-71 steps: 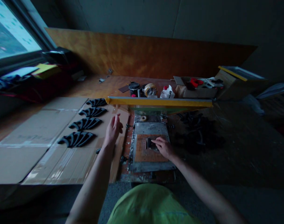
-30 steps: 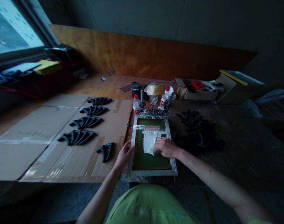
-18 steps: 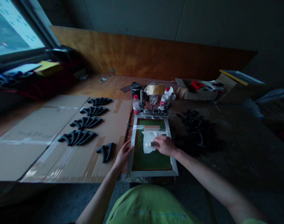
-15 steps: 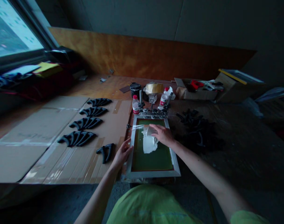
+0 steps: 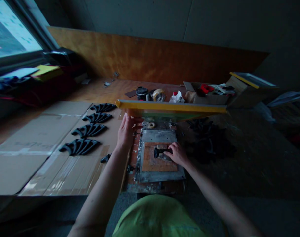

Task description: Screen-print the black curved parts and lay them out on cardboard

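My left hand (image 5: 125, 131) grips the left edge of the yellow-framed printing screen (image 5: 169, 108) and holds it tilted up. Under it lies a metal plate (image 5: 160, 136) with an orange-brown board (image 5: 152, 163) on it. A small black plastic part (image 5: 159, 152) sits in the board's holder. My right hand (image 5: 177, 154) rests on that part with its fingers curled over it.
Rows of black curved parts (image 5: 79, 146) lie on flattened cardboard (image 5: 36, 138) at the left. A dark heap of more parts (image 5: 209, 141) lies at the right. Bottles, a tape roll (image 5: 157, 94) and cardboard boxes (image 5: 206, 93) stand behind the screen.
The screen was flat, with my right hand wiping white ink across it. Now my left hand has lifted the screen, and my right hand has moved down onto the black part beneath.
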Demonstrator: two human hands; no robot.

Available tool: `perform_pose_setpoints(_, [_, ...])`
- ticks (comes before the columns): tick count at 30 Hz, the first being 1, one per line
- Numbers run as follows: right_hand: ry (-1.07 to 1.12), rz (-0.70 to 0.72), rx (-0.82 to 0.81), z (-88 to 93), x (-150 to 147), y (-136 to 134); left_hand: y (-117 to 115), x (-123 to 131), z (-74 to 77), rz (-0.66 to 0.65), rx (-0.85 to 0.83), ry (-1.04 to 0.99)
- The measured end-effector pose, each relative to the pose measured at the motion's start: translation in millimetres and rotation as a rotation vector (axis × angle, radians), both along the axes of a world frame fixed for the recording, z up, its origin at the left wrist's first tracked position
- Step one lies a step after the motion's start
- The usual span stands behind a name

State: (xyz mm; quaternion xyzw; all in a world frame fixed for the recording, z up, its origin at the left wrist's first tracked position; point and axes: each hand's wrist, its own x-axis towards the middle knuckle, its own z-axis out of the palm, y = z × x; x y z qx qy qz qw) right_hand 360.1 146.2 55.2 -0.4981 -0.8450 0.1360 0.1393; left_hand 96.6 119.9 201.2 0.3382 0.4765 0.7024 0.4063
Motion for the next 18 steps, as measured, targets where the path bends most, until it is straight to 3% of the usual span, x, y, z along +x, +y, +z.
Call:
perform_pose_setpoints(3, [-0.144, -0.029, -0.051, -3.1, -24.5, -21.0, -15.3, 15.7, -21.0, 0.066, -0.093, -0.031])
perform_pose_setpoints(5, [-0.123, -0.127, -0.105, 2.8, -36.9, -31.6, -41.9, 35.5, -49.2, -0.107, -0.333, -0.048])
perform_pose_setpoints(7, [-0.033, -0.179, -0.102, 9.8, -49.6, -45.7, -71.9, 58.2, -78.9, -0.451, -0.64, -0.065])
perform_pose_setpoints(9, [0.083, -0.071, -0.055, 15.8, -60.6, -60.7, -94.7, 73.8, -102.6, -0.524, -0.703, -0.148])
perform_pose_setpoints(11, [0.187, 0.101, -0.053, 20.2, -62.0, -68.1, -104.7, 71.1, -118.6, -0.424, -0.692, -0.22])
perform_pose_setpoints(13, [0.223, 0.106, -0.111, 21.4, -46.0, -60.8, -105.3, 44.0, -130.4, -0.273, -0.68, -0.191])
perform_pose_setpoints(16, [0.04, -0.243, -0.223, 9.9, 9.2, -26.6, -108.5, -30.7, -149.4, -0.013, -0.712, 0.069])
perform_pose_setpoints(18, [-0.142, -0.447, -0.332, -8.2, 52.6, -2.3, -119.7, -82.9, -164.5, 0.163, -0.878, 0.369])
